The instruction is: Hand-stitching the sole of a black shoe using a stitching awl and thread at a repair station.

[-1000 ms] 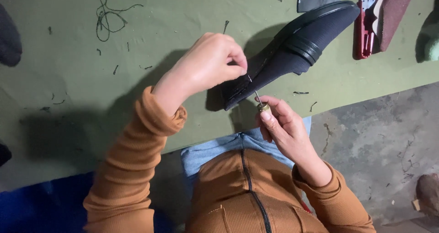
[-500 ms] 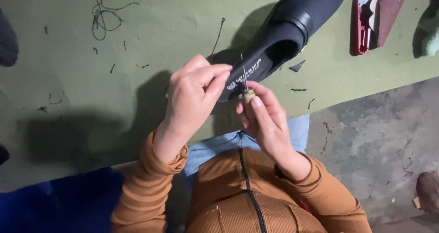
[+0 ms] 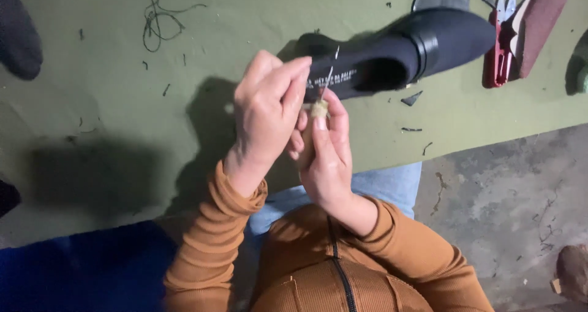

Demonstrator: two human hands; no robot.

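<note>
A black slip-on shoe (image 3: 392,57) lies on its side on the green table top (image 3: 122,103), heel end toward me. My left hand (image 3: 269,113) has its fingers closed at that heel end, pinching the shoe's edge. My right hand (image 3: 327,162) grips a small awl with a pale wooden handle (image 3: 318,108). The awl's thin metal needle (image 3: 328,79) points up against the shoe's side. The two hands touch each other just below the shoe. Whether a thread runs from the needle is too fine to tell.
Red thread snips (image 3: 499,51) and a maroon block (image 3: 542,15) lie at the back right. A tangle of dark thread (image 3: 162,18) lies at the back left, and small scraps dot the table. A concrete floor (image 3: 508,214) lies beyond the table's near edge.
The shoe has swung from pointing up-right to lying nearly level. Both hands have drawn together at its heel end, and the awl now stands upright against the shoe.
</note>
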